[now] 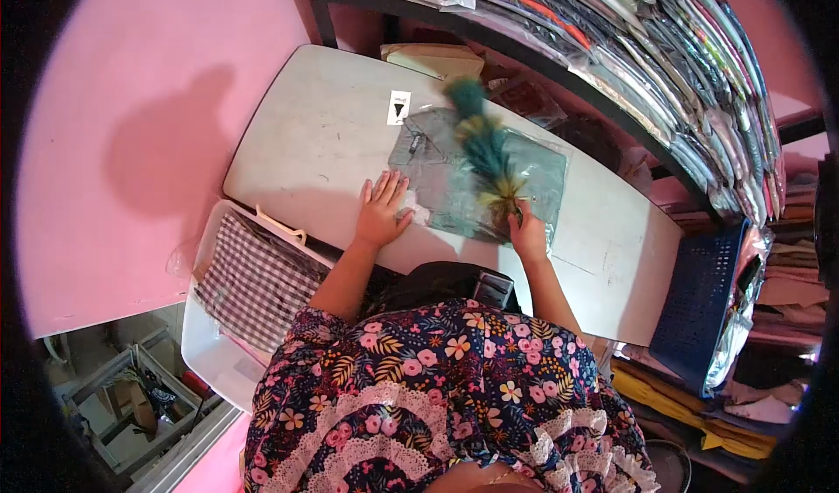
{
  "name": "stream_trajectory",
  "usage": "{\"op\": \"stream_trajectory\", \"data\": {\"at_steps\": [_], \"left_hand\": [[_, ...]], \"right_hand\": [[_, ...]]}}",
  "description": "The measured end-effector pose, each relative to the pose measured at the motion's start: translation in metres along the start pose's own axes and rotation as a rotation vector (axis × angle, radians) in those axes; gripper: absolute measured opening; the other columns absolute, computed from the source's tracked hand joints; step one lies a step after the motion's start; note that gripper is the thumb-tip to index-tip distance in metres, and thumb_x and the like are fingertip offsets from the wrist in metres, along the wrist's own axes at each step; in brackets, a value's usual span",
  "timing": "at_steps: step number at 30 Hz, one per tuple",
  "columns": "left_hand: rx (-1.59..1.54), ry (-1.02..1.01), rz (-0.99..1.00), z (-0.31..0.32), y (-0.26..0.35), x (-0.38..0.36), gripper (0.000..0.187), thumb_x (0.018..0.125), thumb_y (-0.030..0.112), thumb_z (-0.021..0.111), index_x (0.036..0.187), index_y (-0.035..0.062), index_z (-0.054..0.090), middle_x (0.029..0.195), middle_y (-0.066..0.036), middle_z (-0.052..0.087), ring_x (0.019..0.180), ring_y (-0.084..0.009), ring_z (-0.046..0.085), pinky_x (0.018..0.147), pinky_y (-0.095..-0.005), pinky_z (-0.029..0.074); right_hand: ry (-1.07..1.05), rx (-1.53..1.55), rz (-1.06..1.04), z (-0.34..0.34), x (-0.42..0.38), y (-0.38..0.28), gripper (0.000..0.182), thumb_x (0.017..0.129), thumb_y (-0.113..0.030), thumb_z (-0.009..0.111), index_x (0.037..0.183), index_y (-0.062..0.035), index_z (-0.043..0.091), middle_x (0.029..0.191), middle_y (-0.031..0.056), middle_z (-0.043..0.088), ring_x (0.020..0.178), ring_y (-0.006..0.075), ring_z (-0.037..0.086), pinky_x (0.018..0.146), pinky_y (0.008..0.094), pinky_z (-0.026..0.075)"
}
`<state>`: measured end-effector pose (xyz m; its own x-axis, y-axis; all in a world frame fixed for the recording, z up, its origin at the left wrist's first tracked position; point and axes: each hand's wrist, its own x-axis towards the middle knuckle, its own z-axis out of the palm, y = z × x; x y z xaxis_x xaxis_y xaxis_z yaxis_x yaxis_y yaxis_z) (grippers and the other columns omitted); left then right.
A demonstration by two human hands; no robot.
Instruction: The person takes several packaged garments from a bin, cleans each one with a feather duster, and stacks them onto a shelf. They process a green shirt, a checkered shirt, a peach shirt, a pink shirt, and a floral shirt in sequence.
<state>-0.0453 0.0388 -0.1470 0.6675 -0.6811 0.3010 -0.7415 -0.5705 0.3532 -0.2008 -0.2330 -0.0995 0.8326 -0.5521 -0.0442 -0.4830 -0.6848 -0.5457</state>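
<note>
My right hand [527,234] is closed around the lower end of a fluffy duster [486,148], green with yellowish bands. The duster lies across or just over a folded grey-green garment in clear plastic [437,156] on the table; contact is hard to tell, and its far end is blurred. My left hand [382,206] rests flat with fingers spread on the tabletop, at the packet's left edge. Beyond the packet's upper left corner lies a small white card [399,107] with a black shape on it.
The pale table [297,135] stands against a pink wall. Above its far side, a dark shelf [524,34] holds many packed garments. A blue basket [695,296] is at the right end. On the left, a white bin [201,318] holds checked cloth [253,274] and a hanger [281,224].
</note>
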Motion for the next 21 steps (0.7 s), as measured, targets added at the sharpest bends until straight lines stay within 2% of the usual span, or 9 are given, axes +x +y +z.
{"op": "stream_trajectory", "data": {"at_steps": [5, 7, 8, 10, 12, 15, 18, 20, 21], "left_hand": [[-0.001, 0.001, 0.012, -0.008, 0.009, 0.013, 0.064, 0.078, 0.032, 0.061, 0.134, 0.0088, 0.042, 0.142, -0.013, 0.035, 0.133, -0.0307, 0.03, 0.106, -0.0548, 0.018], [0.134, -0.655, -0.196, -0.028, 0.016, 0.023, 0.064, 0.078, 0.033, 0.06, 0.135, 0.0089, 0.041, 0.141, -0.013, 0.037, 0.133, -0.03, 0.031, 0.107, -0.0529, 0.018], [0.135, -0.66, -0.18, -0.021, 0.013, 0.021, 0.064, 0.078, 0.033, 0.06, 0.135, 0.0089, 0.041, 0.141, -0.013, 0.037, 0.133, -0.03, 0.031, 0.107, -0.0529, 0.018], [0.048, -0.008, 0.01, -0.006, 0.008, 0.01, 0.063, 0.078, 0.033, 0.06, 0.134, 0.008, 0.043, 0.14, -0.014, 0.038, 0.132, -0.0307, 0.033, 0.107, -0.0529, 0.019], [0.057, -0.012, 0.033, -0.002, 0.005, 0.008, 0.063, 0.079, 0.034, 0.059, 0.134, 0.0074, 0.042, 0.141, -0.014, 0.038, 0.132, -0.0306, 0.032, 0.107, -0.053, 0.018], [0.078, -0.019, 0.039, -0.003, 0.004, 0.009, 0.064, 0.079, 0.034, 0.059, 0.135, 0.0074, 0.041, 0.142, -0.014, 0.036, 0.133, -0.0304, 0.031, 0.107, -0.0527, 0.018], [0.067, -0.039, 0.034, -0.005, 0.001, 0.008, 0.066, 0.079, 0.035, 0.058, 0.136, 0.0076, 0.04, 0.143, -0.014, 0.034, 0.134, -0.0301, 0.029, 0.108, -0.0522, 0.017], [0.087, -0.037, 0.018, -0.003, -0.002, 0.006, 0.067, 0.079, 0.035, 0.058, 0.137, 0.0079, 0.039, 0.144, -0.013, 0.034, 0.134, -0.0298, 0.029, 0.108, -0.0516, 0.016], [0.094, -0.055, 0.014, -0.003, -0.005, 0.006, 0.067, 0.079, 0.035, 0.058, 0.137, 0.0083, 0.038, 0.145, -0.012, 0.032, 0.135, -0.0287, 0.027, 0.109, -0.051, 0.014]], "right_hand": [[-0.156, 0.056, -0.354, 0.006, -0.026, 0.008, 0.037, 0.082, -0.018, 0.059, 0.118, -0.0131, 0.052, 0.092, 0.022, 0.063, 0.079, 0.0392, 0.061, 0.067, 0.047, 0.05], [-0.181, -0.03, -0.329, -0.001, -0.043, 0.011, 0.036, 0.082, -0.02, 0.058, 0.117, -0.0156, 0.053, 0.094, 0.0201, 0.063, 0.08, 0.0383, 0.062, 0.068, 0.0464, 0.051], [-0.157, -0.034, -0.284, -0.006, -0.047, 0.018, 0.036, 0.082, -0.02, 0.058, 0.117, -0.0162, 0.053, 0.091, 0.0199, 0.063, 0.079, 0.0382, 0.062, 0.067, 0.047, 0.051], [-0.042, -0.128, -0.013, -0.014, -0.047, 0.045, 0.038, 0.082, -0.021, 0.058, 0.119, -0.0163, 0.051, 0.086, 0.0202, 0.063, 0.076, 0.0385, 0.062, 0.064, 0.0484, 0.05], [0.119, -0.171, 0.212, -0.028, -0.043, 0.066, 0.033, 0.082, -0.019, 0.059, 0.113, -0.0136, 0.05, 0.08, 0.0227, 0.063, 0.073, 0.0408, 0.061, 0.061, 0.0511, 0.047], [0.298, -0.039, 0.243, -0.035, -0.048, 0.071, 0.027, 0.083, -0.014, 0.057, 0.109, -0.0083, 0.05, 0.078, 0.0235, 0.062, 0.073, 0.0427, 0.06, 0.061, 0.0511, 0.046], [0.243, 0.071, 0.001, -0.014, -0.073, 0.058, 0.032, 0.084, -0.016, 0.057, 0.115, -0.0103, 0.05, 0.088, 0.0207, 0.062, 0.073, 0.0415, 0.06, 0.063, 0.0503, 0.048], [0.022, 0.039, -0.167, -0.006, -0.095, 0.046, 0.038, 0.084, -0.016, 0.055, 0.121, -0.0157, 0.049, 0.091, 0.0194, 0.061, 0.073, 0.0402, 0.06, 0.063, 0.0486, 0.049], [-0.116, -0.052, -0.13, -0.021, -0.1, 0.026, 0.04, 0.085, -0.016, 0.052, 0.125, -0.0198, 0.048, 0.09, 0.0189, 0.061, 0.072, 0.0396, 0.061, 0.062, 0.0478, 0.05]]}}
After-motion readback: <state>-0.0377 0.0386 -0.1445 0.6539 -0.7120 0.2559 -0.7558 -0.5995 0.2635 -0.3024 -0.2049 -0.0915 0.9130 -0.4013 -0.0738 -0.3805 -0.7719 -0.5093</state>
